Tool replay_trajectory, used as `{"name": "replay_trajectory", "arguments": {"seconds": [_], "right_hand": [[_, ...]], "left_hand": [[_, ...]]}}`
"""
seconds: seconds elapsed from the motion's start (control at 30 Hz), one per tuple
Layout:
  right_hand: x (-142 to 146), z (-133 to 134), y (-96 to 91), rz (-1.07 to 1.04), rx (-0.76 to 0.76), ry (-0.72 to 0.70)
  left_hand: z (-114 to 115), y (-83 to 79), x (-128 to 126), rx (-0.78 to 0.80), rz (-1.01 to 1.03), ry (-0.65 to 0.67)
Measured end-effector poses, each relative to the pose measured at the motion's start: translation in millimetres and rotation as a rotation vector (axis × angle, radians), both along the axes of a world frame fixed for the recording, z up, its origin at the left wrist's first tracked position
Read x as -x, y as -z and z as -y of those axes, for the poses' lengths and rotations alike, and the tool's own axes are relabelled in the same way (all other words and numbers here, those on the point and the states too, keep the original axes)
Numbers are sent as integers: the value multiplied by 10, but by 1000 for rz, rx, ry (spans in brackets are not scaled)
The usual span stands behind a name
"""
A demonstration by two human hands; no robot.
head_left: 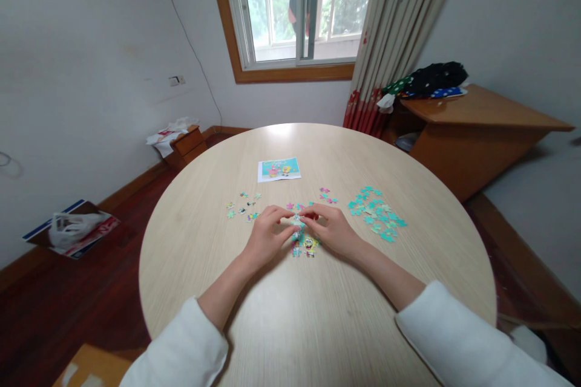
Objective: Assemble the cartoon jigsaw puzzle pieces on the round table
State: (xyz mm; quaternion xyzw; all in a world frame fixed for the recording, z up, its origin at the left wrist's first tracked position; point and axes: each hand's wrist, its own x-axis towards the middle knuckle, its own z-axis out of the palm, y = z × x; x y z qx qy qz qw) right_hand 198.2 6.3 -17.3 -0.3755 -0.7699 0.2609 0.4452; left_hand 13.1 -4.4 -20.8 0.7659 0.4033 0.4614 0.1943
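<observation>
My left hand and my right hand meet at the middle of a round pale wooden table. Their fingertips pinch together over a small jigsaw piece. Just below the fingers lies a small joined patch of puzzle with yellow and teal colours. A heap of teal pieces lies to the right of my right hand. A few loose pieces lie to the left of my left hand. Pink pieces lie beyond my right hand.
A printed reference picture lies further back on the table. A wooden desk with dark cloth stands at the right by a curtain. A plastic bag on cardboard lies on the floor at the left. A small cabinet stands by the wall.
</observation>
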Motion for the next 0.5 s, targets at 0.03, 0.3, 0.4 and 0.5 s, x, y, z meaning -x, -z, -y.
{"name": "replay_trajectory", "arguments": {"seconds": [0.03,0.3,0.4,0.5], "right_hand": [[2,4,-3,1,-3,1],[6,3,1,13,-7,6],[5,6,-6,23,6,9],[6,15,-15,25,6,8]], "left_hand": [[3,-9,1,2,1,3],[8,-28,7,51,36,17],[10,-35,2,73,59,18],[12,-46,0,84,77,16]]}}
